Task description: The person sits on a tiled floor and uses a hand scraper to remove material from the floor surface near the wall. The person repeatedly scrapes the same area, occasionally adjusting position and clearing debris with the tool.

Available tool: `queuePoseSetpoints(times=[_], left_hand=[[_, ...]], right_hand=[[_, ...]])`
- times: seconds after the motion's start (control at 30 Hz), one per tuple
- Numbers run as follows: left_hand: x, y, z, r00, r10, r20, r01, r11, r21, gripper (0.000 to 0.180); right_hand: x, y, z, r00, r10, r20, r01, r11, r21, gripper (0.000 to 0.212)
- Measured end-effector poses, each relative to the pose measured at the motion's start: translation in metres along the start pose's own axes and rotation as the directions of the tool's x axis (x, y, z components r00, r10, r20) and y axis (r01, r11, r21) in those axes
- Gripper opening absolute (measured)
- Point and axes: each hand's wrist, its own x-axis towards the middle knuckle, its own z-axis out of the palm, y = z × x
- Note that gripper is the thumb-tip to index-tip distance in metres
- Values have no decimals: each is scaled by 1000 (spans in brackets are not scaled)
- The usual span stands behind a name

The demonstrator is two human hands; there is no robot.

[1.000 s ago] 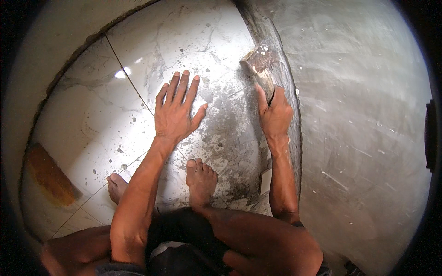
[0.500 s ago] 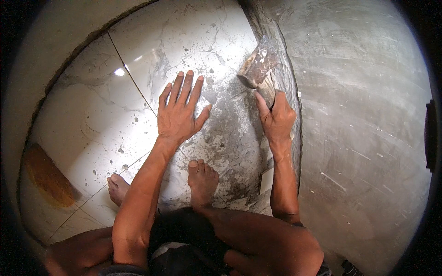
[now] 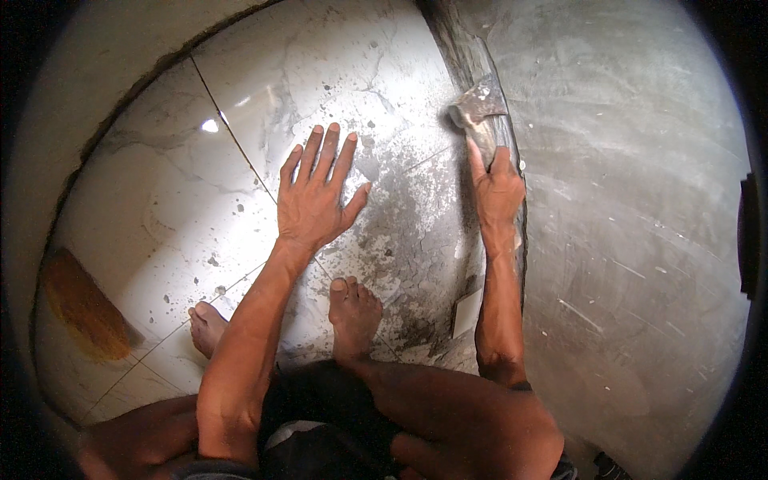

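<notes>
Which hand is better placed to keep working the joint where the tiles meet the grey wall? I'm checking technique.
Right. The right hand already grips the trowel at that joint, while the left hand lies flat, fingers spread, on the tile floor.

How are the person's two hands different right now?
The left hand lies flat and open on the marble tile floor, fingers spread; the right hand is closed around a trowel. The left hand holds nothing and sits mid-tile; the right works at the tile's edge by the grey wall. Both are bare.

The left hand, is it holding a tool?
No, the left hand lies flat with spread fingers on the marble-pattern floor tile, holding nothing.
</notes>
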Motion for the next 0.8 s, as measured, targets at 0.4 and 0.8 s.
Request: queuePoseSetpoints(times=[0.4, 0.8], left_hand=[[0, 0, 0, 1000, -5, 9, 5, 1000, 7, 73], [0, -1, 0, 1000, -7, -1, 7, 1000, 6, 73]], right_hand=[[-9, 10, 4, 997, 54, 57, -57, 997, 46, 43], [-19, 4, -3, 999, 42, 26, -44, 995, 88, 41]])
